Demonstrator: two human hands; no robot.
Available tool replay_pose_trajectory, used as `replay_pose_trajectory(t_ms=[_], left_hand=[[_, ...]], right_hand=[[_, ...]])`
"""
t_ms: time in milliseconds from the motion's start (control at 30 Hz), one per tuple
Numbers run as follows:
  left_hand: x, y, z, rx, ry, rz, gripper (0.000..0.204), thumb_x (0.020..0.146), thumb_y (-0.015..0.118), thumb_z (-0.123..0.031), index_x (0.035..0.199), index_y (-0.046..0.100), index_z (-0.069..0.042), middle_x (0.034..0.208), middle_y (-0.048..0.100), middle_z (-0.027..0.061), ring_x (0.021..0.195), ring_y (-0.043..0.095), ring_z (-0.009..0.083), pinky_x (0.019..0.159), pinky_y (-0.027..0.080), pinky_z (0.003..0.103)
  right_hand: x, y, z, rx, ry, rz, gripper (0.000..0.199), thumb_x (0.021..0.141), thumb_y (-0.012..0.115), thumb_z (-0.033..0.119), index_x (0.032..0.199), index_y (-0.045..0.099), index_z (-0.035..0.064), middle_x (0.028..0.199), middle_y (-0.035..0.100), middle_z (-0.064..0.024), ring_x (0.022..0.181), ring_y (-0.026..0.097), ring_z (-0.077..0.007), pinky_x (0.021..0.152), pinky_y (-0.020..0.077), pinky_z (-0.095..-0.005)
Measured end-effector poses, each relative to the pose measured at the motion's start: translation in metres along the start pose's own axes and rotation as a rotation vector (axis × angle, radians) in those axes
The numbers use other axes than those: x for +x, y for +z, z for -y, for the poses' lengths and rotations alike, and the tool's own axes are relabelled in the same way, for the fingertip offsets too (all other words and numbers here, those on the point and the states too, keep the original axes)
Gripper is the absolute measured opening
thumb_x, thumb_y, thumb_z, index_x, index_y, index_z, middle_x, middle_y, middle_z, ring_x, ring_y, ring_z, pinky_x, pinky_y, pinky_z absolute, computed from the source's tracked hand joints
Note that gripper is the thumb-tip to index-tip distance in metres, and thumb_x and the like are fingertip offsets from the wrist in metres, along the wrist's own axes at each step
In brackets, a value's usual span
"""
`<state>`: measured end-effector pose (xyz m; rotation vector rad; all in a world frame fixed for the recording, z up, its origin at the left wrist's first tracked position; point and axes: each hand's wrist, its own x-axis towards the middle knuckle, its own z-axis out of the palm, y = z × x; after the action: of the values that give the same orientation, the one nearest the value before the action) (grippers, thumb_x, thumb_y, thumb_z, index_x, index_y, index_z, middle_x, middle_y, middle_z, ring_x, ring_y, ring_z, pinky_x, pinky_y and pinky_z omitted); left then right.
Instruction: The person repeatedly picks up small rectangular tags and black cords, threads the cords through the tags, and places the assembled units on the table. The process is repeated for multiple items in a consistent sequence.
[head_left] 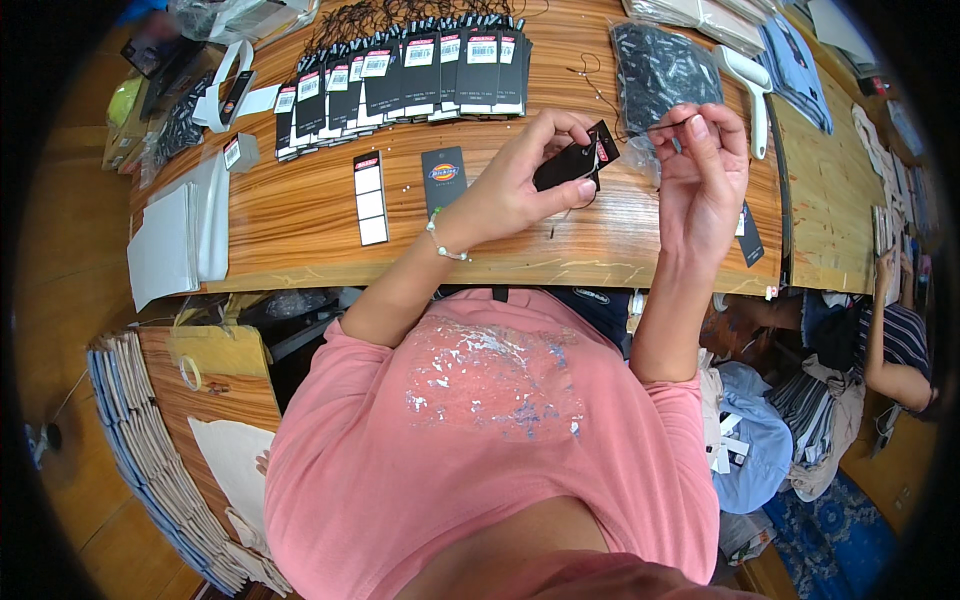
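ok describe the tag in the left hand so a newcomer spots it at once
On the table, find the big cluster of tags along the far side. Just below its right end, the left hand pinches a black tag with red showing at its right. Its neighbours lie on the table; this one is held up.

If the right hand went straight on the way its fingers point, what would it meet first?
Most likely the clear bag of small black pieces lying just beyond the right hand; the hand's height above the table is unclear, so it might pass over.
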<state>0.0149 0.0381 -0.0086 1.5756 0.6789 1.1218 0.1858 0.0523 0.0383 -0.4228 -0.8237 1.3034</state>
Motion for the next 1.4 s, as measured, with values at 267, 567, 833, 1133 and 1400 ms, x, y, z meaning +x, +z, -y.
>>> replay_pose_trajectory(t_ms=[267,567,833,1133,1400], left_hand=[[-0.003,-0.012,-0.008,0.261,-0.021,-0.068,0.016,0.087,0.046,-0.006,0.095,0.058,0.001,0.105,0.054,0.0094,0.091,0.053,0.0142,0.076,0.044,0.025],[-0.007,-0.007,-0.008,-0.090,-0.035,-0.204,0.017,0.081,0.054,0.002,0.092,0.043,-0.004,0.089,0.049,0.0039,0.084,0.049,0.0089,0.076,0.042,0.023],[-0.006,-0.008,-0.009,0.038,-0.064,-0.126,0.032,0.070,0.069,0.000,0.092,0.046,-0.003,0.091,0.048,0.0020,0.087,0.049,0.0088,0.077,0.040,0.023],[-0.002,-0.017,-0.026,0.632,0.245,-0.234,0.015,0.066,0.069,0.001,0.078,0.060,0.000,0.089,0.057,0.0064,0.084,0.054,0.0145,0.073,0.043,0.024],[-0.002,-0.011,-0.042,-0.112,-0.063,-0.292,0.017,0.074,0.063,0.002,0.090,0.059,0.001,0.092,0.059,0.0050,0.081,0.056,0.0094,0.071,0.046,0.021]], right_hand=[[0.003,-0.008,0.004,-0.038,-0.019,-0.036,0.017,0.079,0.057,-0.002,0.095,0.054,0.0020,0.088,0.061,-0.0130,0.078,0.057,-0.0166,0.073,0.0446,-0.0277],[0.004,-0.009,0.002,0.022,-0.025,0.019,0.021,0.081,0.056,0.001,0.100,0.050,0.0035,0.088,0.058,-0.0110,0.079,0.055,-0.0169,0.074,0.0448,-0.0297],[0.001,-0.001,0.003,0.011,-0.020,0.053,0.017,0.084,0.051,0.001,0.101,0.049,0.0030,0.088,0.055,-0.0102,0.080,0.054,-0.0186,0.077,0.0459,-0.0334],[-0.007,0.006,0.003,-0.280,-0.011,0.100,0.024,0.081,0.051,-0.005,0.105,0.048,-0.0001,0.087,0.055,-0.0086,0.082,0.054,-0.0135,0.075,0.0435,-0.0252],[-0.014,0.013,-0.005,-0.343,0.022,0.168,0.028,0.080,0.052,-0.007,0.107,0.047,-0.0022,0.088,0.053,-0.0087,0.077,0.054,-0.0116,0.069,0.0456,-0.0227]])
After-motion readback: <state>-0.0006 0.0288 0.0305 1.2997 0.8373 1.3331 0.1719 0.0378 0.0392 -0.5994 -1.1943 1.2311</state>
